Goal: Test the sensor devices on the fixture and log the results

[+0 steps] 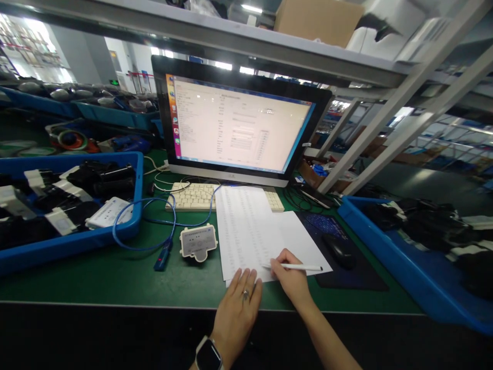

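My right hand (290, 277) is closed on a white pen (298, 266), its tip resting on the lower part of the printed sheets (250, 231) on the green bench. Flat on the near edge of those sheets lies my left hand (236, 303), fingers stretched out, a ring on one finger and a smartwatch (208, 354) on the wrist. Left of the paper sits a small white device (198, 241) with a blue cable (154, 226) beside it.
A monitor (239, 123) and cream keyboard (196, 198) stand behind the paper. A black mouse (339, 250) rests on a dark mat at right. Blue trays (77, 241) (419, 277) of black and white parts flank the work area. A metal shelf frame (389, 123) rises at right.
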`<state>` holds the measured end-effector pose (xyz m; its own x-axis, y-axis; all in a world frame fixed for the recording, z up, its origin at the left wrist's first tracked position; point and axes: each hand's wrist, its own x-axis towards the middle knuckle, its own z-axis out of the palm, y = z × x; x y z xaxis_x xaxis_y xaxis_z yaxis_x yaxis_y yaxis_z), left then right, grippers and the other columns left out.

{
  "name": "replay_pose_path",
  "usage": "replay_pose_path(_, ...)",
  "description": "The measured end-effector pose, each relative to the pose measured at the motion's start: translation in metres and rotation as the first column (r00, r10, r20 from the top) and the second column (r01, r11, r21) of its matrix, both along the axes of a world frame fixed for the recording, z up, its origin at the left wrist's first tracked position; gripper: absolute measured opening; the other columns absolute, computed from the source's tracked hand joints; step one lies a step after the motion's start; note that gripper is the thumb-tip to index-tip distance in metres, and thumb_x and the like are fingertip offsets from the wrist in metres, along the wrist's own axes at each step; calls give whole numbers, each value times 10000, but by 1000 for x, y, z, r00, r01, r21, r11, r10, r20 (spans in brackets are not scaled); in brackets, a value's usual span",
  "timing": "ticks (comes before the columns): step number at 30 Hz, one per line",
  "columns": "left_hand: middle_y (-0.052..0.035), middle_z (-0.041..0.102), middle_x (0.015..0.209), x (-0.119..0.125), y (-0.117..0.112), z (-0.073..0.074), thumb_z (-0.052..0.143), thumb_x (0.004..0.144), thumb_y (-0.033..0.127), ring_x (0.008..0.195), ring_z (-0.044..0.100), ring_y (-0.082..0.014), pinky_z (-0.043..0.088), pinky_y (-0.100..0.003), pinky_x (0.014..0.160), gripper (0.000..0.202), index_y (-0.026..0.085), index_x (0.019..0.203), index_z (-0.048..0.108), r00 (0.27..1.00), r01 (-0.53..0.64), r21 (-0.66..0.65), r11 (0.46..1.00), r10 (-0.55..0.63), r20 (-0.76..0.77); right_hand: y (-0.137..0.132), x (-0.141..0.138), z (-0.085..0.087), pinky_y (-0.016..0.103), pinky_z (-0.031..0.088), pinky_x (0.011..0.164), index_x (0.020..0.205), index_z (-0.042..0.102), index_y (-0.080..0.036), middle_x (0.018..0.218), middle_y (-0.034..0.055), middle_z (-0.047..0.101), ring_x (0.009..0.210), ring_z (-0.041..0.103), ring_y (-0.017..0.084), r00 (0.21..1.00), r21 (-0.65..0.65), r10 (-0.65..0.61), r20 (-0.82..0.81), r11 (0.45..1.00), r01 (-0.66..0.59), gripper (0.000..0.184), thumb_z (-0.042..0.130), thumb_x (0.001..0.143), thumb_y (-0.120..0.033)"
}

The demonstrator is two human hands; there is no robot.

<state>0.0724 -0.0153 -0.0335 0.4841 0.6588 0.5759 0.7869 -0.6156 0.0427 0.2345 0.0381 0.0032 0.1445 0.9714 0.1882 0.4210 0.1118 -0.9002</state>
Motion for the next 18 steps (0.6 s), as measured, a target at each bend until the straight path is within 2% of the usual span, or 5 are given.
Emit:
replay_pose_path(3, -140, 563, 1257, 0, 0, 0, 468, 824, 99, 1189, 508, -269, 481, -437, 946, 372, 99, 1194, 512, 1000, 3, -15, 1000, -3, -7, -2, -1, -2, 232, 348, 438, 523, 407, -220, 430, -36, 474, 422, 403, 111, 998, 6, 25, 52, 1000, -26, 288, 538, 739, -358)
replay_pose_path(8, -141, 565, 1254, 1, 0, 0, 450, 831, 93, 1182, 515, -262, 472, -436, 958, 371, 93, 1198, 508, 1000, -1, -23, 1000, 1, -2, -1, 0, -4, 232, 347, 445, 542, 400, -220, 440, -42, 476, 426, 399, 107, 996, -25, 75, 45, 997, -73, 279, 533, 752, -347)
replay_pose_path(18, -118, 552, 1277, 1, -1, 0, 462, 841, 122, 1211, 488, -234, 444, -420, 990, 364, 121, 1202, 510, 999, -5, -51, 999, 7, 42, -2, -1, -2, 238, 358, 460, 527, 401, -221, 439, -37, 493, 438, 415, 113, 992, -29, 100, 80, 995, -98, 292, 536, 752, -347)
